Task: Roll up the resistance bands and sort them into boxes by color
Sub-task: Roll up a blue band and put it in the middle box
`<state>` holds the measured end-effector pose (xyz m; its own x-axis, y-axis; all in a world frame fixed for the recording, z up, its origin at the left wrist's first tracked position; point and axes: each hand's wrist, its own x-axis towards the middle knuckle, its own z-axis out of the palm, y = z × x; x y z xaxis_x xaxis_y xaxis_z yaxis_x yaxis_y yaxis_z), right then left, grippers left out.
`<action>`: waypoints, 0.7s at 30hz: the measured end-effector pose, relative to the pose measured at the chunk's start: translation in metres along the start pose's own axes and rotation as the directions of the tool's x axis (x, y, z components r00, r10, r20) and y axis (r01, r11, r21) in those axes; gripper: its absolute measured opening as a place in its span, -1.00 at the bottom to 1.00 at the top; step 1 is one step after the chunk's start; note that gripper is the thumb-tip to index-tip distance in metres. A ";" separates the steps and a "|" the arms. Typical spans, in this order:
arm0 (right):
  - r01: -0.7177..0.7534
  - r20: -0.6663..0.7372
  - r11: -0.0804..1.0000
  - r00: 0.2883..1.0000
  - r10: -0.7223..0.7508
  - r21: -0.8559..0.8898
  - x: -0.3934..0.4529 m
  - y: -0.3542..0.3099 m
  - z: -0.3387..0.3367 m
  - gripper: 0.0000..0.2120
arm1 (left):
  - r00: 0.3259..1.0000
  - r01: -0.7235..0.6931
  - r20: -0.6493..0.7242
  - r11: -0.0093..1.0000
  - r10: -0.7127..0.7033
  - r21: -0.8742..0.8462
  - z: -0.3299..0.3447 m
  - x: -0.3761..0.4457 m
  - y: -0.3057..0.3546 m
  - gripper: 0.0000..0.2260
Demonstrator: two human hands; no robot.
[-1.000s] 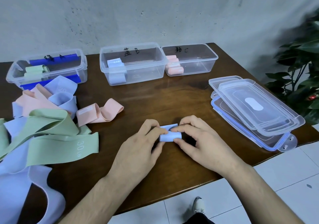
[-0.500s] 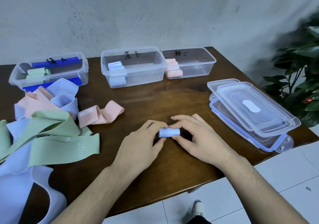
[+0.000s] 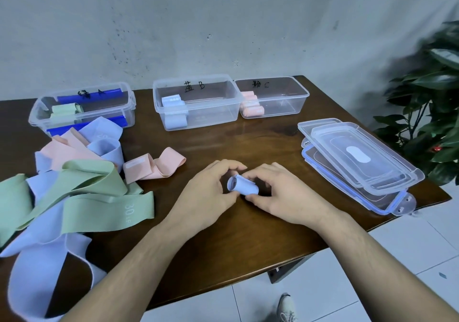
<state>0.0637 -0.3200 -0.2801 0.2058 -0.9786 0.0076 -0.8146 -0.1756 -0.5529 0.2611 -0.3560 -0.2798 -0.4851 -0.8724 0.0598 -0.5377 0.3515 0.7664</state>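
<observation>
Rolled light-blue band (image 3: 242, 185): tight short cylinder, spiral end facing the camera, held between both hands just above the surface (image 3: 248, 247), well forward of the boxes. Left hand (image 3: 206, 192) curls round the near-left end, thumb and fingers pinching it. Right hand (image 3: 280, 192) pinches the right end, fingers over the top, thumb under. Hands close together, both clamped on the roll.

Risk, as judged: elastic fabric wants to spring open. Outer flap is not visibly secured; if either hand lets go early, the roll likely loosens in transit or unwinds on landing.

Beyond the hands and slightly left: clear box marked B (image 3: 196, 103), already holding pale blue rolls at its left end. Probable destination. Pink box marked C (image 3: 273, 98) sits touching it on the right, so a short or careless drop could land in the wrong colour. Green box (image 3: 82, 108) lies far left of the hands.

Left of the hands: a loose pink band (image 3: 154, 165), then a tangled heap of unrolled bands (image 3: 74, 185), green, blue, pink. A left-hand sweep might drag these.

Right of the hands: stacked lids (image 3: 360, 160) overhanging toward the surface edge; a bump could shift them.
</observation>
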 end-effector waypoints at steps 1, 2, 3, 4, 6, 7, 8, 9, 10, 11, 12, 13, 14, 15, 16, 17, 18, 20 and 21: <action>0.005 -0.014 1.000 1.000 -0.004 0.021 0.001 -0.002 0.000 -0.63 | 1.000 0.000 -0.013 0.999 -0.001 -0.052 -0.002 -0.001 -0.001 -0.58; 0.000 -0.034 0.999 0.999 0.002 0.054 0.002 -0.004 0.000 -0.65 | 0.999 0.007 -0.030 0.993 -0.010 -0.119 -0.004 -0.002 -0.003 -0.57; -0.012 -0.060 0.995 0.998 0.017 0.094 0.003 -0.006 0.001 -0.66 | 0.998 0.023 -0.048 0.980 -0.034 -0.200 -0.005 -0.003 -0.004 -0.58; -0.025 -0.083 0.990 0.996 0.037 0.137 0.004 -0.007 0.001 -0.67 | 0.995 0.053 -0.061 0.957 -0.074 -0.287 -0.004 -0.003 -0.006 -0.59; -0.040 -0.125 0.972 0.990 0.071 0.232 0.007 -0.011 0.004 -0.68 | 0.982 0.135 -0.063 0.888 -0.180 -0.439 -0.005 -0.003 -0.005 -0.61; -0.035 -0.142 0.957 0.987 0.078 0.287 0.008 -0.013 0.005 -0.69 | 0.974 0.162 -0.060 0.855 -0.219 -0.493 -0.005 -0.004 -0.004 -0.65; -0.024 -0.154 0.939 0.985 0.081 0.342 0.010 -0.014 0.006 -0.69 | 0.969 0.177 -0.057 0.832 -0.242 -0.526 -0.005 -0.004 -0.003 -0.69; -0.015 -0.161 0.922 0.983 0.083 0.386 0.012 -0.015 0.007 -0.70 | 0.965 0.189 -0.053 0.822 -0.257 -0.538 -0.006 -0.004 -0.002 -0.72; -0.009 -0.165 0.909 0.983 0.085 0.416 0.015 -0.015 0.008 -0.70 | 0.962 0.202 -0.049 0.818 -0.270 -0.539 -0.005 -0.004 -0.001 -0.72; -0.007 -0.170 0.901 0.981 0.090 0.434 0.017 -0.015 0.009 -0.70 | 0.958 0.214 -0.046 0.814 -0.283 -0.540 -0.005 -0.003 0.000 -0.71; -0.002 -0.178 0.895 0.980 0.091 0.447 0.020 -0.015 0.010 -0.71 | 0.954 0.222 -0.048 0.806 -0.296 -0.549 -0.004 -0.002 0.001 -0.70; 0.004 -0.184 0.889 0.979 0.090 0.458 0.023 -0.014 0.012 -0.70 | 0.950 0.232 -0.047 0.797 -0.309 -0.557 -0.004 0.000 0.002 -0.70; 0.008 -0.183 0.883 0.979 0.089 0.469 0.026 -0.013 0.013 -0.70 | 0.946 0.243 -0.045 0.795 -0.321 -0.556 -0.005 0.002 0.003 -0.71; 0.009 -0.174 0.878 0.981 0.085 0.478 0.028 -0.012 0.012 -0.68 | 0.942 0.256 -0.044 0.798 -0.333 -0.545 -0.005 0.005 0.005 -0.72; 0.006 -0.160 0.875 0.984 0.082 0.483 0.031 -0.010 0.011 -0.66 | 0.939 0.269 -0.041 0.803 -0.341 -0.532 -0.006 0.007 0.007 -0.74; 0.005 -0.140 0.876 0.988 0.071 0.482 0.034 -0.008 0.007 -0.63 | 0.935 0.280 -0.042 0.806 -0.352 -0.521 -0.007 0.010 0.010 -0.77; 0.004 -0.119 0.881 0.991 0.059 0.472 0.037 -0.006 0.003 -0.60 | 0.929 0.296 -0.041 0.806 -0.368 -0.513 -0.008 0.013 0.012 -0.80; 0.006 -0.066 0.902 0.997 0.025 0.432 0.045 -0.001 -0.007 -0.54 | 0.912 0.325 -0.056 0.800 -0.406 -0.504 -0.011 0.021 0.015 -0.80; 0.011 -0.037 0.909 0.999 0.005 0.416 0.049 0.002 -0.012 -0.51 | 0.904 0.332 -0.074 0.799 -0.422 -0.501 -0.012 0.025 0.016 -0.79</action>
<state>0.0655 -0.3695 -0.2713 0.1813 -0.9828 0.0358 -0.5124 -0.1254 -0.8495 0.2495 -0.3761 -0.2585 -0.1604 -0.9617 -0.2221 -0.2449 -0.1792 0.9529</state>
